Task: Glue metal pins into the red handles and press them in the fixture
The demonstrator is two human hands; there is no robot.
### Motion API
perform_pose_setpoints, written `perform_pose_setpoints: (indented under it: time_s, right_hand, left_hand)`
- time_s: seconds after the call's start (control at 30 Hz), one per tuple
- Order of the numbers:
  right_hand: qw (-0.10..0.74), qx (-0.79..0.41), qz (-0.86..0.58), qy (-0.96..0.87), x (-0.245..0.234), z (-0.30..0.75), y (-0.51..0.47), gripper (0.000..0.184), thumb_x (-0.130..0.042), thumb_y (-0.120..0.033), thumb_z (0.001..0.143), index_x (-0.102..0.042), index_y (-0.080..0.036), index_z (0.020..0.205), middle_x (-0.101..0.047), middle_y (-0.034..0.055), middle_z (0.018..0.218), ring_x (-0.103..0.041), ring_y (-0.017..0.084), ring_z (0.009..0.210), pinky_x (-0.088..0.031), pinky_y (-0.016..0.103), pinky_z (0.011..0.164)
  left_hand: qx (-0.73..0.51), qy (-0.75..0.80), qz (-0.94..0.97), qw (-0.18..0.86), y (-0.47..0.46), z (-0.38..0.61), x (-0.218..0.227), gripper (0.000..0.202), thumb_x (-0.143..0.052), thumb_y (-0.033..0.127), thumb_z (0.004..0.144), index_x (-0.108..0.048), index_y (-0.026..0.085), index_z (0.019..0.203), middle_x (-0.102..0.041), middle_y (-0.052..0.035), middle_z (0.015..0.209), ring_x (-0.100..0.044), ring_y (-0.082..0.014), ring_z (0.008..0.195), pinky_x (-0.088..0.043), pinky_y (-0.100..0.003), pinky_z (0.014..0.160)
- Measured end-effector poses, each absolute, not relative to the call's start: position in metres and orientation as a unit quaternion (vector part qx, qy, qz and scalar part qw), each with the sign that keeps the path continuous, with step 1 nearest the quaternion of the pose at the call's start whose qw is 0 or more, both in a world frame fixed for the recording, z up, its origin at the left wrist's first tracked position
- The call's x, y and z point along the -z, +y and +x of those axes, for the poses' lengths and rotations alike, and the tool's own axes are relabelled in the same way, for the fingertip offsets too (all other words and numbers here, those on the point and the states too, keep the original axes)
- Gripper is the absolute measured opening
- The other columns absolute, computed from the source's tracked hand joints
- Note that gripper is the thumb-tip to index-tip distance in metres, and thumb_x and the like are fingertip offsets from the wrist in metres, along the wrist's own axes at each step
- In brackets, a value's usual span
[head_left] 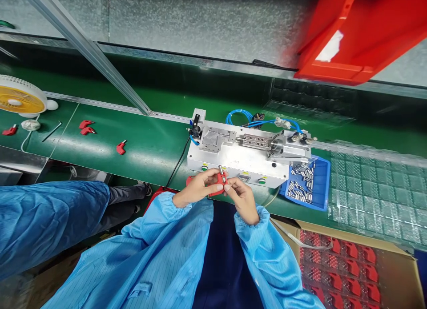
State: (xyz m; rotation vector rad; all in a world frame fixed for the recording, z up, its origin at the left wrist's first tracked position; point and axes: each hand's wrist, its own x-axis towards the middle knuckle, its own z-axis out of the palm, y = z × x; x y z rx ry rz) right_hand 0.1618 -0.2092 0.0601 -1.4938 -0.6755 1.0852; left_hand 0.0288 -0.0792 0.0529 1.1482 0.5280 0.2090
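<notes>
Silver rectangular metal bench machine [230, 159] on a green worktop [153, 149], seen from above, with the worker's two bare hands before its near face. The left hand [200, 187], fingers curled and thumb closed in, grips a small red plastic part [218, 189] with a bright metal pin [220, 169] projecting from its upper end; the part is in front of the machine, left of its middle. The right hand [243, 198], partly curled, pinches the same part between thumb and fingertips from the right.

Right of the machine, a shallow blue plastic tray [326, 189] contains loose short silver metal cylinders [299, 194]; farther right lie clear moulded plastic trays [376, 191]. Right of the machine and nearer the worker, an open brown cardboard box [400, 280] holds rows of red pieces [352, 267].

Left of the machine, well apart, three loose red plastic pieces [121, 147] lie; farther left stands a round white-and-yellow fan [22, 98]. Behind the machine is a coiled blue tube [238, 112].
</notes>
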Motion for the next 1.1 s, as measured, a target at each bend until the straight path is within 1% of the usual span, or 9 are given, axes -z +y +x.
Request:
perform_pose_setpoints:
  time_s: [0.17, 0.37, 0.53, 0.63, 0.7, 0.8, 0.87, 0.97, 1.1]
  right_hand:
    - [0.559, -0.495, -0.606, -0.273, -0.060, 0.159, -0.211, 0.052, -0.068, -0.075, 0.085, -0.062, -0.024, 0.079, -0.059, -0.0023, 0.065, -0.055, 0.016, 0.064, -0.053, 0.033, 0.071]
    - [0.548, -0.521, -0.594, -0.275, -0.060, 0.155, -0.214, 0.052, -0.068, -0.075, 0.086, -0.064, -0.023, 0.082, -0.060, -0.0016, 0.068, -0.058, 0.016, 0.068, -0.055, 0.034, 0.075]
    - [0.547, -0.519, -0.597, -0.273, -0.057, 0.151, -0.212, 0.048, -0.070, -0.071, 0.087, -0.071, -0.023, 0.092, -0.067, 0.0004, 0.077, -0.061, 0.017, 0.071, -0.057, 0.035, 0.076]
    - [0.546, -0.503, -0.613, -0.271, -0.052, 0.147, -0.212, 0.047, -0.071, -0.070, 0.086, -0.072, -0.024, 0.094, -0.070, 0.0019, 0.081, -0.063, 0.018, 0.072, -0.059, 0.036, 0.075]
    - [0.553, -0.465, -0.635, -0.274, -0.051, 0.145, -0.213, 0.045, -0.073, -0.068, 0.086, -0.071, -0.024, 0.096, -0.069, 0.0016, 0.080, -0.063, 0.018, 0.073, -0.059, 0.036, 0.076]
    - [0.567, -0.395, -0.661, -0.293, -0.053, 0.141, -0.214, 0.042, -0.076, -0.061, 0.086, -0.071, -0.024, 0.105, -0.068, 0.0016, 0.081, -0.065, 0.018, 0.076, -0.059, 0.036, 0.080]
    - [0.572, -0.365, -0.666, -0.311, -0.057, 0.138, -0.216, 0.042, -0.078, -0.058, 0.087, -0.072, -0.025, 0.111, -0.071, 0.0031, 0.086, -0.067, 0.020, 0.080, -0.059, 0.037, 0.083]
    - [0.579, -0.334, -0.674, -0.315, -0.060, 0.136, -0.218, 0.036, -0.076, -0.057, 0.089, -0.074, -0.025, 0.104, -0.074, 0.0056, 0.090, -0.070, 0.022, 0.085, -0.059, 0.038, 0.084]
    - [0.582, -0.319, -0.684, -0.302, -0.060, 0.135, -0.222, 0.034, -0.075, -0.057, 0.090, -0.075, -0.024, 0.096, -0.075, 0.0061, 0.088, -0.071, 0.022, 0.085, -0.059, 0.039, 0.085]
  left_hand:
    - [-0.098, 0.233, 0.503, 0.826, -0.080, 0.023, -0.053, 0.055, -0.074, 0.065, 0.087, -0.079, 0.017, 0.113, -0.078, -0.0093, 0.104, -0.072, -0.0234, 0.093, -0.055, -0.033, 0.089]
    - [-0.076, 0.199, 0.487, 0.847, -0.079, 0.018, -0.056, 0.052, -0.080, 0.059, 0.085, -0.076, 0.016, 0.114, -0.076, -0.0075, 0.094, -0.073, -0.0214, 0.078, -0.056, -0.032, 0.078]
    - [-0.127, 0.236, 0.543, 0.796, -0.081, 0.013, -0.051, 0.052, -0.082, 0.062, 0.081, -0.072, 0.016, 0.104, -0.074, -0.0066, 0.097, -0.070, -0.0195, 0.086, -0.055, -0.030, 0.082]
    - [-0.150, 0.259, 0.568, 0.767, -0.085, 0.009, -0.047, 0.048, -0.076, 0.061, 0.087, -0.068, 0.018, 0.107, -0.074, -0.0063, 0.102, -0.070, -0.0185, 0.089, -0.055, -0.030, 0.085]
    - [-0.158, 0.269, 0.576, 0.756, -0.086, 0.007, -0.046, 0.043, -0.073, 0.056, 0.091, -0.066, 0.019, 0.112, -0.073, -0.0064, 0.105, -0.070, -0.0173, 0.088, -0.055, -0.029, 0.083]
    - [-0.168, 0.281, 0.624, 0.709, -0.088, 0.003, -0.048, 0.034, -0.074, 0.043, 0.090, -0.067, 0.020, 0.114, -0.073, -0.0059, 0.105, -0.069, -0.0163, 0.085, -0.054, -0.028, 0.078]
    - [-0.183, 0.277, 0.676, 0.658, -0.090, 0.001, -0.050, 0.027, -0.074, 0.034, 0.088, -0.071, 0.021, 0.112, -0.073, -0.0059, 0.104, -0.068, -0.0186, 0.090, -0.053, -0.029, 0.082]
    - [-0.210, 0.257, 0.734, 0.593, -0.092, -0.001, -0.054, 0.024, -0.072, 0.025, 0.086, -0.074, 0.022, 0.110, -0.072, -0.0067, 0.106, -0.067, -0.0228, 0.101, -0.053, -0.034, 0.092]
    - [-0.213, 0.246, 0.757, 0.567, -0.095, -0.003, -0.058, 0.027, -0.071, 0.024, 0.086, -0.075, 0.023, 0.113, -0.073, -0.0072, 0.107, -0.067, -0.0249, 0.103, -0.053, -0.037, 0.093]
